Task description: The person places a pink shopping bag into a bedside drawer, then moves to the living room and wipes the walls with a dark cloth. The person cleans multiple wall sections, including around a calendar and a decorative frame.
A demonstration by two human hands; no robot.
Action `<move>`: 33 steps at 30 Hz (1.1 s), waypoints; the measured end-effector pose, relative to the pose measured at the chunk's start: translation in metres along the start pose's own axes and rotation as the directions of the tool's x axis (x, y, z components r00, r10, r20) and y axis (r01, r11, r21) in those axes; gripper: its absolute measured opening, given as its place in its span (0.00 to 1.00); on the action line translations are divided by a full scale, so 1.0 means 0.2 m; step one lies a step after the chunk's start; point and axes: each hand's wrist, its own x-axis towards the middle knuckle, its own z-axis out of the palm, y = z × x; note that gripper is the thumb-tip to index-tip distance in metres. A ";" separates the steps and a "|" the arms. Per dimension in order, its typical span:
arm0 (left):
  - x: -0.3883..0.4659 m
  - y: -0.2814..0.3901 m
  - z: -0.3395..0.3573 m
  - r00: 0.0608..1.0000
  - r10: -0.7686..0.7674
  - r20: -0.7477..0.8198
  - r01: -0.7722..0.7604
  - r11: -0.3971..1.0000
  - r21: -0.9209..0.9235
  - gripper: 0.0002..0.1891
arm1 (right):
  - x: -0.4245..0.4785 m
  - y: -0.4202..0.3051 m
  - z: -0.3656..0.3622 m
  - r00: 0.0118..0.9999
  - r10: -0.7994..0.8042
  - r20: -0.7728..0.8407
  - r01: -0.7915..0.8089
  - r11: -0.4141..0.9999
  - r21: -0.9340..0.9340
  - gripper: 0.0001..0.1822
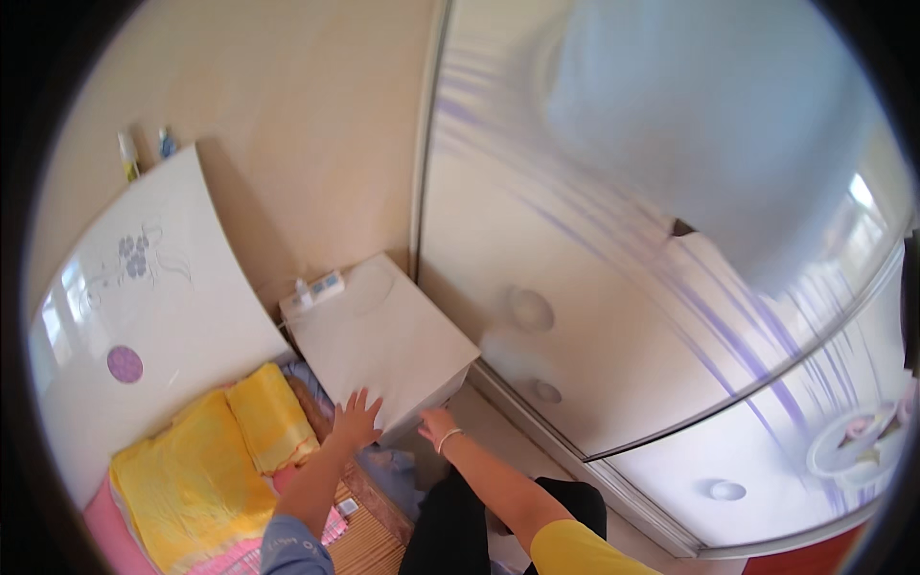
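Note:
A white nightstand (381, 323) stands before me, in the corner between the bed and the wardrobe. My left hand (357, 422) is spread flat at the near left edge of its top, fingers apart and holding nothing. To the right, at the upper part of the nightstand's front face (424, 411), is my right hand (437, 425). Its fingers are bent toward that face, and whether they grip a drawer edge or handle is hidden. A bracelet (449, 438) circles my right wrist. On the back of the nightstand lies a white power strip (328, 286), with a plug or small adapter (303, 292) beside it.
A bed with a glossy white headboard (172, 287) is at left, bearing yellow pillow covers (194, 467) and a bamboo mat (370, 528). Two small bottles stand behind the headboard, one white (129, 154), one blue (167, 144). A sliding-door wardrobe (604, 302) fills the right side.

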 end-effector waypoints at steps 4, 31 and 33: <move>-0.14 0.18 0.04 0.970 0.036 -0.242 -0.086 0.976 -0.202 0.36 | -0.24 0.00 -0.06 0.975 -0.062 0.215 0.079 0.994 -0.073 0.07; -0.86 2.03 -0.55 0.399 0.553 -0.732 -0.907 0.353 -0.227 0.32 | -1.91 -0.62 -0.71 0.739 -0.522 0.427 0.305 0.823 0.479 0.37; -0.71 2.14 -0.60 0.368 0.606 -0.705 -0.901 0.420 -0.108 0.31 | -1.78 -0.64 -0.80 0.690 -0.577 0.436 0.242 0.753 0.612 0.39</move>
